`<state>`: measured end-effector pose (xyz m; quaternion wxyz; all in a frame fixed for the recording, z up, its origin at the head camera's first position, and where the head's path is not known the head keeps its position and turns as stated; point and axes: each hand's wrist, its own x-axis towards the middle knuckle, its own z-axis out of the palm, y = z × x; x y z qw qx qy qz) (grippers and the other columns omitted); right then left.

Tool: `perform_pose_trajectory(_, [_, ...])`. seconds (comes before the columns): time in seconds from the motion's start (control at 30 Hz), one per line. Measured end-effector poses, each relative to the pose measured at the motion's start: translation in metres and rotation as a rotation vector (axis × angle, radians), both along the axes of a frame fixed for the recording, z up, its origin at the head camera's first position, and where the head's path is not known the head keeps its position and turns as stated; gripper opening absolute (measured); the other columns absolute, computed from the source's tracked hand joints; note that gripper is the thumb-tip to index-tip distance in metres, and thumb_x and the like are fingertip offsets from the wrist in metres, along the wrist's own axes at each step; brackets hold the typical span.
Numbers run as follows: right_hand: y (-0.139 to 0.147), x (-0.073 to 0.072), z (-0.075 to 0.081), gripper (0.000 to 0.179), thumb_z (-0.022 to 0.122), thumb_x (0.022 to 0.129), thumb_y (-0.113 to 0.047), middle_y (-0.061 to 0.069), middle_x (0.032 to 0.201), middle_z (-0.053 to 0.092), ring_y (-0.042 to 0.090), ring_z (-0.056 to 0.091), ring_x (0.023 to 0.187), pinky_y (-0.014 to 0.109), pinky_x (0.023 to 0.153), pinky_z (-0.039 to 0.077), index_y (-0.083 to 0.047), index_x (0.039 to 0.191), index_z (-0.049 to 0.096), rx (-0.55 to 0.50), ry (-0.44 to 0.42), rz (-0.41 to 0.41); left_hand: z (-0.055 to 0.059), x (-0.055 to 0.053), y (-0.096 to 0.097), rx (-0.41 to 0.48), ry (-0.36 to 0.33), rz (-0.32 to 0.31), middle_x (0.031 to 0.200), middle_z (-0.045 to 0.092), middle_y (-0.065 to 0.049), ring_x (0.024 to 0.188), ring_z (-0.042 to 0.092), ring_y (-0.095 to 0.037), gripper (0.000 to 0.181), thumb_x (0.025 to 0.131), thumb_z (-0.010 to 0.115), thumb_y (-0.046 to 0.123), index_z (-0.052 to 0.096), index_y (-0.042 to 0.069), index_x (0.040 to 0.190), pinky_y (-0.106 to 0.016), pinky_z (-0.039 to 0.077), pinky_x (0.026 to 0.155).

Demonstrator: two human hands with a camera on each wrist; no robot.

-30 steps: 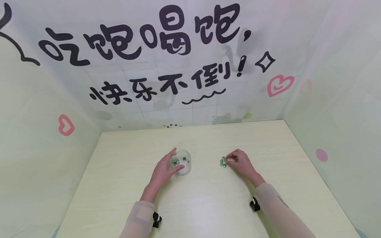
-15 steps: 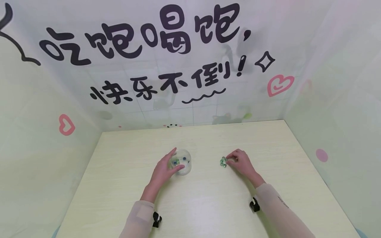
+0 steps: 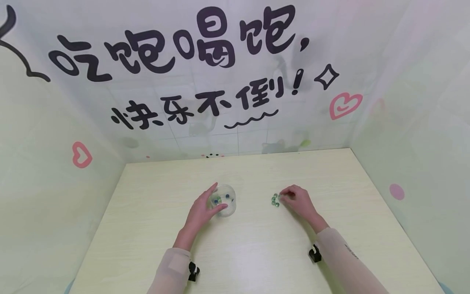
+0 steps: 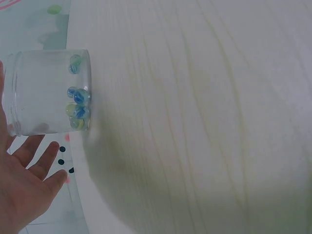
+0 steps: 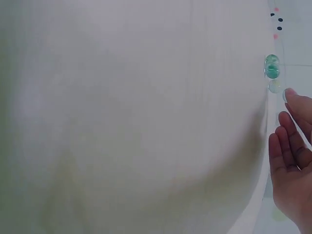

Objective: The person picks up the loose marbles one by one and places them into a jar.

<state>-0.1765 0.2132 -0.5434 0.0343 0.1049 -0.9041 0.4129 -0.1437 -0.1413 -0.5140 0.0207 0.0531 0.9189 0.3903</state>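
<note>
A clear plastic jar [image 3: 228, 209] stands upright on the table, with several blue, green and yellowish glass marbles [image 4: 78, 105] at its bottom. My left hand [image 3: 200, 209] holds the jar from the left, thumb at its near side and fingers at its far side. To the right, several green glass marbles [image 3: 274, 201] lie in a small cluster on the table. Beside them my right hand [image 3: 299, 202] pinches one clear marble [image 5: 285, 95] between thumb and forefinger, mostly covered by the fingertips. Its other fingers [image 5: 287, 141] are loosely bent in the right wrist view.
The light wood table [image 3: 249, 253] reaches back to a pale printed wall sheet [image 3: 235, 139] with black characters. Similar sheets hang at left and right. A black clip-like piece [image 3: 193, 271] sits by the left wrist, another black piece [image 3: 314, 253] by the right.
My right hand has drawn its thumb and forefinger together and pulled slightly right, taking one marble from the cluster's right side. The left hand and the jar look unmoved.
</note>
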Motion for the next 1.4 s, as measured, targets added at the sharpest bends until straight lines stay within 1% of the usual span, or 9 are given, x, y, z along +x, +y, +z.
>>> perform_pose_trajectory(0.1, [-0.001,0.001,0.003,0.014,0.074,0.088,-0.007,0.013,0.099,0.073,0.025,0.069,0.091,0.029,0.081,0.058,-0.002,0.101,0.073,-0.035,-0.018,0.003,0.000,0.000,0.000,-0.002,0.001,0.001,0.154,0.047,-0.013,0.145,0.039,-0.039,0.086,0.084,0.076,0.047,0.035,0.024,0.156,-0.058,0.036,0.117])
perform_pose_trajectory(0.23, [-0.003,0.000,0.006,0.015,0.074,0.087,-0.004,0.014,0.097,0.073,0.024,0.070,0.088,0.026,0.078,0.059,0.000,0.102,0.072,-0.067,-0.021,0.016,-0.001,0.001,0.000,0.001,0.000,0.005,0.154,0.046,-0.013,0.145,0.039,-0.040,0.086,0.084,0.076,0.047,0.035,0.024,0.156,-0.058,0.036,0.116])
perform_pose_trajectory(0.47, [-0.008,0.000,0.013,0.015,0.075,0.087,-0.006,0.012,0.094,0.074,0.021,0.070,0.084,0.021,0.075,0.057,-0.002,0.101,0.073,-0.075,-0.005,0.034,-0.002,0.001,0.001,-0.001,0.004,0.006,0.155,0.046,-0.013,0.145,0.039,-0.040,0.087,0.084,0.076,0.048,0.034,0.024,0.156,-0.058,0.037,0.116])
perform_pose_trajectory(0.83, [-0.018,0.001,0.017,0.014,0.075,0.087,-0.006,0.011,0.094,0.075,0.022,0.070,0.084,0.027,0.076,0.059,-0.003,0.101,0.074,-0.101,0.042,0.070,-0.002,0.002,0.001,0.002,0.005,0.005,0.154,0.047,-0.013,0.145,0.039,-0.039,0.087,0.084,0.076,0.048,0.035,0.024,0.156,-0.058,0.036,0.117])
perform_pose_trajectory(1.13, [-0.027,0.003,0.023,0.013,0.076,0.086,-0.006,0.009,0.092,0.075,0.020,0.071,0.082,0.023,0.074,0.058,-0.004,0.099,0.074,-0.097,0.082,0.090,-0.002,0.002,0.001,0.001,0.006,0.006,0.153,0.048,-0.013,0.144,0.040,-0.039,0.086,0.084,0.076,0.048,0.035,0.024,0.156,-0.058,0.036,0.117])
perform_pose_trajectory(1.4, [-0.035,0.005,0.028,0.014,0.076,0.087,-0.008,0.009,0.094,0.076,0.021,0.072,0.084,0.023,0.075,0.059,-0.004,0.101,0.074,-0.110,0.064,0.103,-0.004,0.001,0.000,0.000,0.012,0.000,0.154,0.047,-0.013,0.144,0.040,-0.039,0.086,0.084,0.076,0.048,0.035,0.024,0.156,-0.057,0.036,0.117])
